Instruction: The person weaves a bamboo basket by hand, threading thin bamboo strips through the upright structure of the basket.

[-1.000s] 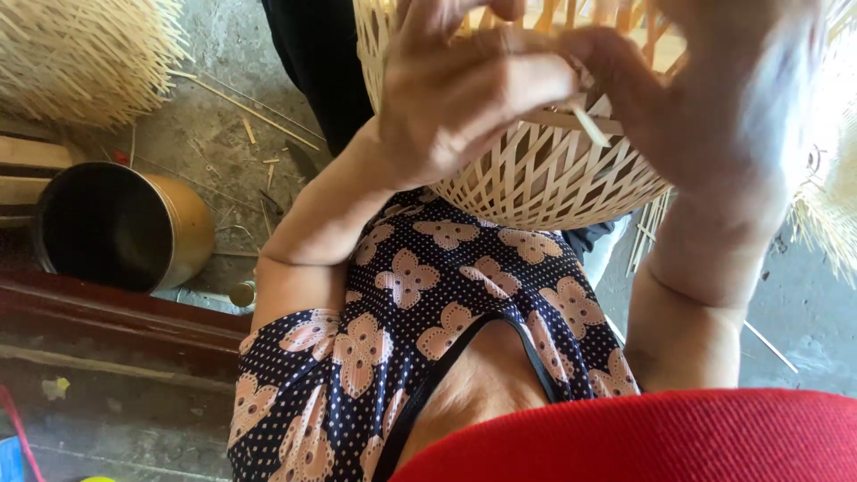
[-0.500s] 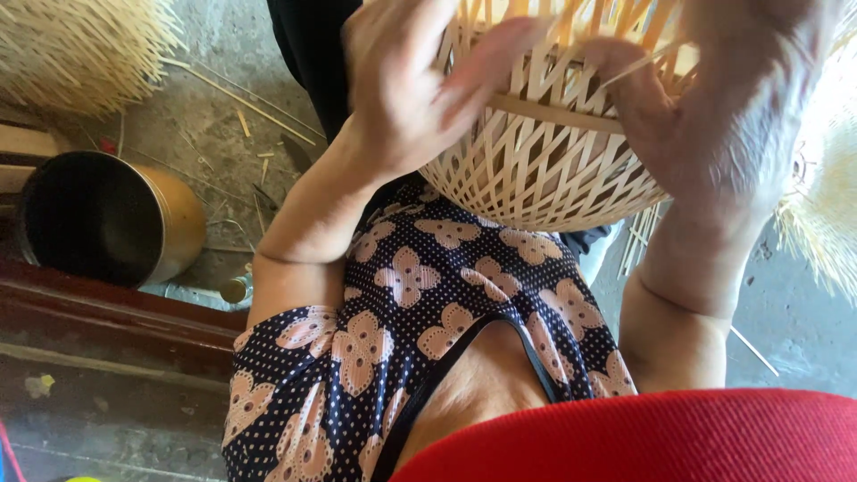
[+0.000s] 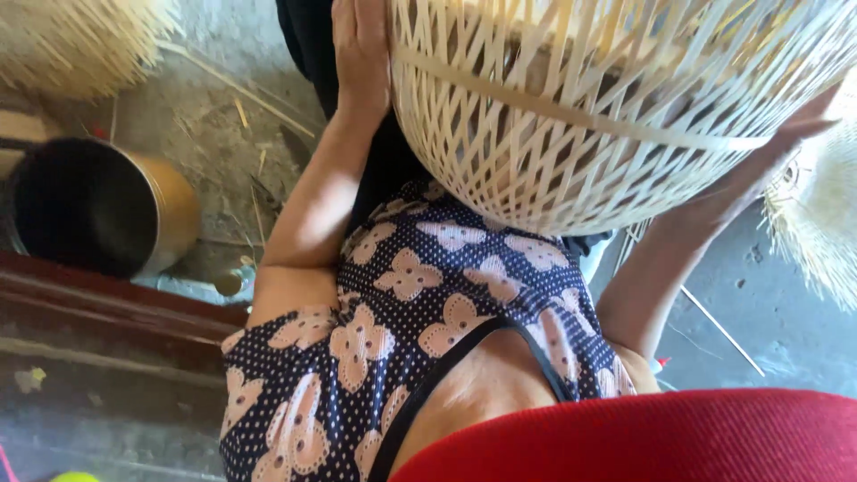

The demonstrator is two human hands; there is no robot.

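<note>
You have swung the pale, open-lattice woven bamboo basket [image 3: 616, 107] up nearer your face, its rounded bottom now towards you above your lap, your left hand [image 3: 360, 54] flat against its left side and your right hand [image 3: 777, 147] cradling its right, apart.

Grey concrete floor [image 3: 223, 143], rough, littered with loose bamboo slivers [image 3: 234, 85]. Open metal can [image 3: 98, 207] lying on its side, dark inside, brass-coloured wall. Heap of pale strips [image 3: 76, 40] beyond the can. Dark red-brown wooden beam [image 3: 107, 299] just below the can. Daylight, soft, brighter far right of the can.
</note>
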